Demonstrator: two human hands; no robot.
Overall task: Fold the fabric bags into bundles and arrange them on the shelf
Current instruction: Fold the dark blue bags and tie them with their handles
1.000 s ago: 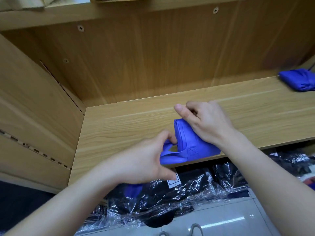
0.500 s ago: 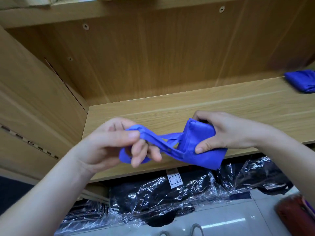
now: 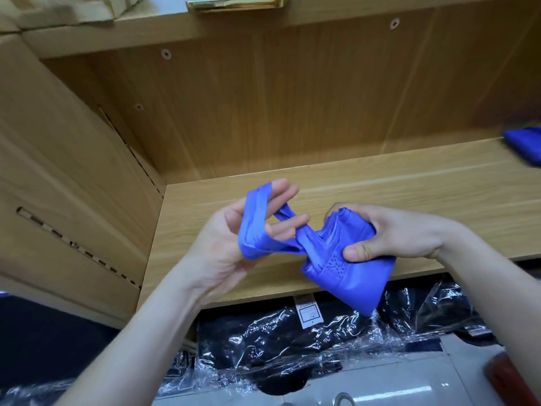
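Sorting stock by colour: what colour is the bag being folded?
Blue-violet, plain; the folded bag shows best in the head view.

fabric bag: blue, stitched cross pattern | shelf: light woodgrain | wrapped packs: black

The fabric bag sits in the right hand, with the thumb on its near face and the fingers behind it. Its strap loop runs left from the bag and passes round the fingers of the left hand, which is just left of the right hand. Both hands are over the front edge of the shelf. Behind them stands the back panel. The side panel is left of the left hand. Well right of the right hand, a second bundle lies on the shelf. Wrapped packs lie below the hands, under the shelf.
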